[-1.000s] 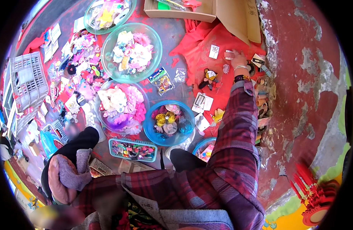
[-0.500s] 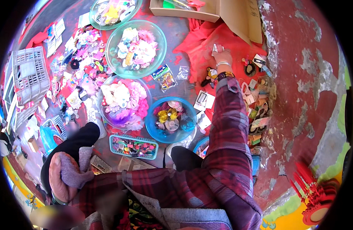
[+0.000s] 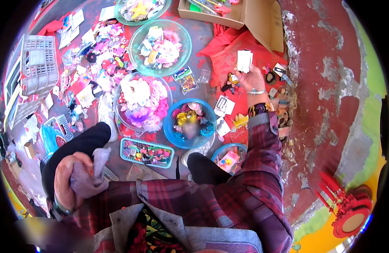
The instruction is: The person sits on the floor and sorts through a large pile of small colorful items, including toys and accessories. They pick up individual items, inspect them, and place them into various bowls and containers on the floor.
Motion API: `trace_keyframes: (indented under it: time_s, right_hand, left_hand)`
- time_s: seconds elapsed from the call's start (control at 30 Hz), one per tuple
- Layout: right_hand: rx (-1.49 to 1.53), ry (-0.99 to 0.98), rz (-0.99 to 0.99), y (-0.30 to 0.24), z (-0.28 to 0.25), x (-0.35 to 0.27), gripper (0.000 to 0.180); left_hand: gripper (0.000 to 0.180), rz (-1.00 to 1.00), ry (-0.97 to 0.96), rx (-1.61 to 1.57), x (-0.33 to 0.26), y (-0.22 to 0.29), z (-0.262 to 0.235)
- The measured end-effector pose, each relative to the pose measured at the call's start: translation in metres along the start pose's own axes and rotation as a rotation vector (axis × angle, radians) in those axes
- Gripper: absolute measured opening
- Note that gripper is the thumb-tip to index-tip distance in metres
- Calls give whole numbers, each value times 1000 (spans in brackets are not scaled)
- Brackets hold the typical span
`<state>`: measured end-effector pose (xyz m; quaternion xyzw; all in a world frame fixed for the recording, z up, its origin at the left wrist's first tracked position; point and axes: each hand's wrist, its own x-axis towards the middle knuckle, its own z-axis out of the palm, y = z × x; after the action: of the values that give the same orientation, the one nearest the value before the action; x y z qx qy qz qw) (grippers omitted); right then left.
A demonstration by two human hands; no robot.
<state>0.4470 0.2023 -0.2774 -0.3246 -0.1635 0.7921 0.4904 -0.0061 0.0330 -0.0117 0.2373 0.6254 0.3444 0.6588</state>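
Small stack of white cards (image 3: 245, 60): held at the fingertips of the right hand (image 3: 252, 79), projecting beyond them on the side away from the body, over the red cloth (image 3: 223, 44). Grip: thumb and fingers pinched on the cards' near end. Right arm reaches forward, elbow bent, wrist in line with the forearm; beaded bracelet (image 3: 257, 91) at the wrist, plaid sleeve (image 3: 265, 145) above it. Left hand (image 3: 64, 179): fingers curled round a greyish-purple cloth (image 3: 89, 181), near the left thigh (part of this hand is hidden by the cloth, so the fingertips cannot be read). Just left of the right hand, on the red cloth: a cartoon-figure ornament (image 3: 231, 81). Nearer the body, a white card with a hair clip (image 3: 223, 105). Further left, a blue basin (image 3: 168, 125) of glittery hair ties and a green basin (image 3: 183, 55) of fluffy hair accessories. Beyond the hand, an open cardboard box (image 3: 211, 18)
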Motion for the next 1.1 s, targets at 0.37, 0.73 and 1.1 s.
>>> trace_keyframes:
  time_s: [0.37, 0.73, 1.1]
  right_hand:
    - [-570, -483, 236, 49, 265, -123, 47]
    - [-1554, -381, -362, 91, 385, -215, 52]
    - [-524, -241, 21, 89, 383, -227, 46]
  left_hand:
    - [36, 12, -538, -53, -40, -14, 2]
    - [37, 88, -583, -372, -78, -35, -13]
    - [35, 200, -791, -208, -68, -45, -20]
